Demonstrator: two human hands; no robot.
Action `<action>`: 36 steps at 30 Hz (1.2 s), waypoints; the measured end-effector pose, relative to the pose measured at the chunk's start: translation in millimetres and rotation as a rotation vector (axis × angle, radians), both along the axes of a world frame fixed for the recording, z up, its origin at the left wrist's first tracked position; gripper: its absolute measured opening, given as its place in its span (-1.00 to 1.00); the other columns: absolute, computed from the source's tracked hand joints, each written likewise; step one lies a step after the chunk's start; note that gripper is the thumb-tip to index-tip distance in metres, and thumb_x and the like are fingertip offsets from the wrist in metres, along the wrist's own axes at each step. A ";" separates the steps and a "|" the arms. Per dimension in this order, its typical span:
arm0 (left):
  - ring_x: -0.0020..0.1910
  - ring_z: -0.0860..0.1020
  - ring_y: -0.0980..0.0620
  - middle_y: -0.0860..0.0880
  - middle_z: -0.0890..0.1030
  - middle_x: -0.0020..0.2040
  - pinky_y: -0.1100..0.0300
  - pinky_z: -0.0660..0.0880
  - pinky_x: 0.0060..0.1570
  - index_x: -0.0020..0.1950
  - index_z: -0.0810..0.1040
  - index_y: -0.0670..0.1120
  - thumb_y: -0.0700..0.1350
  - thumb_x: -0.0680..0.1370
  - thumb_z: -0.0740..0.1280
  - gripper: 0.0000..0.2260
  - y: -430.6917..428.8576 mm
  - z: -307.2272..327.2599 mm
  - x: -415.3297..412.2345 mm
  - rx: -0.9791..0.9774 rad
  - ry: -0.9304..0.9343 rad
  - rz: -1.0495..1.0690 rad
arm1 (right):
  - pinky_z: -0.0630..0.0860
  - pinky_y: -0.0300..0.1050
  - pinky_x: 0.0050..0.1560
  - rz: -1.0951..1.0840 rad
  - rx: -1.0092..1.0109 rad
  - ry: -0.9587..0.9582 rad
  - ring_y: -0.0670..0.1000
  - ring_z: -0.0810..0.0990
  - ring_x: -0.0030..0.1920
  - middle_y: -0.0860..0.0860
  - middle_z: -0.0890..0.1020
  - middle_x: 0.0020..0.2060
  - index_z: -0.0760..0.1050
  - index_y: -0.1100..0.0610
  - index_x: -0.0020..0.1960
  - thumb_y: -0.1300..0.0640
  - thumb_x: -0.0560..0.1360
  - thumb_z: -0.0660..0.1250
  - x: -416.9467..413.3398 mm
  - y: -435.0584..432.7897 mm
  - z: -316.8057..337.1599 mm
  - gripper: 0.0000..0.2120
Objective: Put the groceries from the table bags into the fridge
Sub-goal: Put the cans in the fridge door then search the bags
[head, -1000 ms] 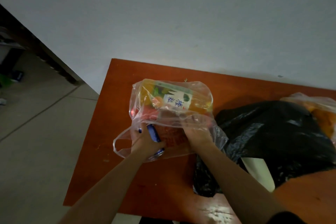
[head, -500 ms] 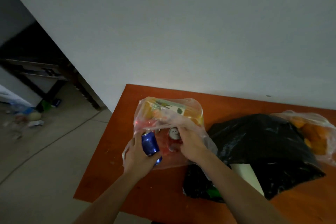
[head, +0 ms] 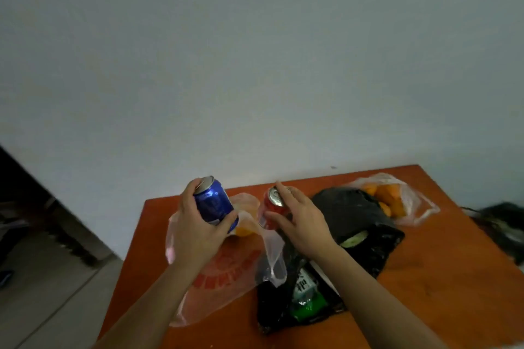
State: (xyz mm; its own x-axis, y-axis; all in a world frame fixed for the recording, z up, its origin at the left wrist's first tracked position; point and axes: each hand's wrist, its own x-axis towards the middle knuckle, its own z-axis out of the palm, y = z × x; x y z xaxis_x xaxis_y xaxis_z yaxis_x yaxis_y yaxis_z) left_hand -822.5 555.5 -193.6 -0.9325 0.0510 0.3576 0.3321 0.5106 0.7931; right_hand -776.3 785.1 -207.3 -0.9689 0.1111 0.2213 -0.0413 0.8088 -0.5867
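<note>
up above the desk (head: 439, 278), a blue can (head: 214, 204) sits in the left hand (head: 195, 235), its grip curled round the can's side. the right hand (head: 303, 227) wraps a red can (head: 273, 208) likewise, hiding most of the label. under them lies a clear bag (head: 224, 272), something orange half hidden inside. beside it a black bag (head: 354, 215) shows a green packet (head: 307, 297), print unreadable; farther off, a bag of oranges (head: 408, 201).

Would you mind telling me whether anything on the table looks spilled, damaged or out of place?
Nothing is spilled or visibly damaged. The left hand holds a blue can, the right hand a red can. The black bag gapes, a green packet poking out.
</note>
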 end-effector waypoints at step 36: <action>0.15 0.49 0.02 0.04 0.44 0.31 0.26 0.57 -0.03 0.43 0.30 0.05 -0.05 0.34 0.62 -0.24 367.0 94.6 704.3 0.322 0.235 -1.673 | 0.48 -0.01 0.16 -1.818 0.279 0.334 0.03 0.42 0.28 -0.01 0.45 0.39 0.26 -0.11 0.52 -0.18 0.57 0.28 893.0 99.0 83.1 -0.44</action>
State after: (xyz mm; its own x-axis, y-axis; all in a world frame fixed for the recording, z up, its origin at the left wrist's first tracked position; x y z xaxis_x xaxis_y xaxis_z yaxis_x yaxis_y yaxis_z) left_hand -118.2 922.5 -99.0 0.1252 0.7423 0.6582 0.4116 -0.6425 0.6463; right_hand 116.8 884.1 -124.2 0.3605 0.7580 0.5436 0.8006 0.0476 -0.5973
